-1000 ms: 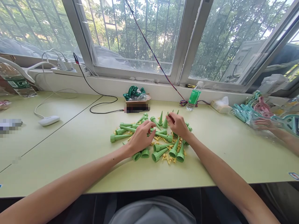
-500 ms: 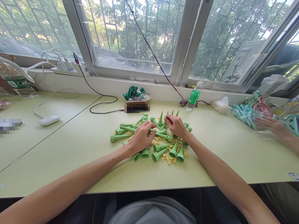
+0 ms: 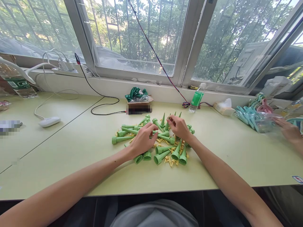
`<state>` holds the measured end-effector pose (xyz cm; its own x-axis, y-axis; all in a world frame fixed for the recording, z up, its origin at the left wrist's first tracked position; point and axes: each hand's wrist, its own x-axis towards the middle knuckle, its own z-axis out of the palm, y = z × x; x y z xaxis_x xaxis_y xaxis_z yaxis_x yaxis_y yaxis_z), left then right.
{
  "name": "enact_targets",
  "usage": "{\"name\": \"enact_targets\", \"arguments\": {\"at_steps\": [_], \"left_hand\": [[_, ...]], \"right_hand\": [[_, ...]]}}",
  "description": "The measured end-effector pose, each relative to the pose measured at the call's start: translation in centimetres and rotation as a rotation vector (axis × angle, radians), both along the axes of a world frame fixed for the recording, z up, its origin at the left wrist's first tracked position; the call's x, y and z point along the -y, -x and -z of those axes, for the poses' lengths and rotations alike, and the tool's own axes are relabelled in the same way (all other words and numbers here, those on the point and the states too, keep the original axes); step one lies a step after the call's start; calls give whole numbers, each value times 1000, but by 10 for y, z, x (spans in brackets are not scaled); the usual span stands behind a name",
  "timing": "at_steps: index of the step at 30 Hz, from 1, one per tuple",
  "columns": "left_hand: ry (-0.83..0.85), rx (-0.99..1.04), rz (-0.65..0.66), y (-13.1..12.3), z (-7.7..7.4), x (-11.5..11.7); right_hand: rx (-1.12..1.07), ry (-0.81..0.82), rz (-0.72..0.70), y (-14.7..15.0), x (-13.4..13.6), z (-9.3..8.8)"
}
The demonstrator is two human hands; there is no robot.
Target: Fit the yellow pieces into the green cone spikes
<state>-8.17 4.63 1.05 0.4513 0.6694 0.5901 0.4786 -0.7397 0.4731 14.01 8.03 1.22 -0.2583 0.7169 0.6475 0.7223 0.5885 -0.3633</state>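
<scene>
My left hand (image 3: 145, 138) hovers low over a loose pile of green plastic cone spikes (image 3: 163, 155). Its fingers are curved, with thumb and index finger apart, and green plastic shows behind the gap. To its right, my right hand (image 3: 179, 126) pinches at the tip of an upright green spike (image 3: 166, 126); the fingertips partly hide the contact. Another spike (image 3: 163, 120) stands beside it, and more tips rise behind that hand. Small yellow plastic pieces (image 3: 169, 160) lie scattered among the spikes.
Behind the pile sits a small open carton (image 3: 139, 102) with green plastic in it. A water bottle (image 3: 196, 98) and tissue pack (image 3: 224, 107) stand near the sill. On the right, a co-worker's hand (image 3: 287, 129) touches bagged teal clips (image 3: 247, 117). A white mouse-like device (image 3: 49, 121) lies left.
Both my hands stay almost where they were; the right one shifts very slightly. The co-worker's hand has drawn back to the right, away from the teal clips.
</scene>
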Motion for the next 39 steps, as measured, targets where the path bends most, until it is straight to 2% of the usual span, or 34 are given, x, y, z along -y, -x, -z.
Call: {"name": "enact_targets", "arguments": {"at_steps": [6, 10, 12, 15, 18, 22, 26, 32, 39], "left_hand": [[-7, -1, 0, 0, 0, -1], [-5, -1, -4, 0, 1, -1], [-5, -4, -7, 0, 1, -1], [-6, -7, -11, 0, 1, -1], [-7, 2, -10, 1, 1, -1], [-11, 20, -5, 1, 1, 0], [-7, 27, 8, 1, 0, 0], [-8, 19, -3, 1, 0, 1], [-28, 1, -17, 1, 0, 0]], "right_hand": [[-89, -29, 28, 1, 3, -5], [-180, -123, 93, 3, 9, -12], [-171, -172, 77, 6, 13, -14], [-57, -186, -17, 15, 21, -15], [117, -93, -134, 25, 29, -13], [299, 40, -143, 33, 35, -10], [389, 111, -124, 33, 36, -9], [509, 132, -110, 33, 35, -7], [499, 76, -120, 33, 32, -1]]}}
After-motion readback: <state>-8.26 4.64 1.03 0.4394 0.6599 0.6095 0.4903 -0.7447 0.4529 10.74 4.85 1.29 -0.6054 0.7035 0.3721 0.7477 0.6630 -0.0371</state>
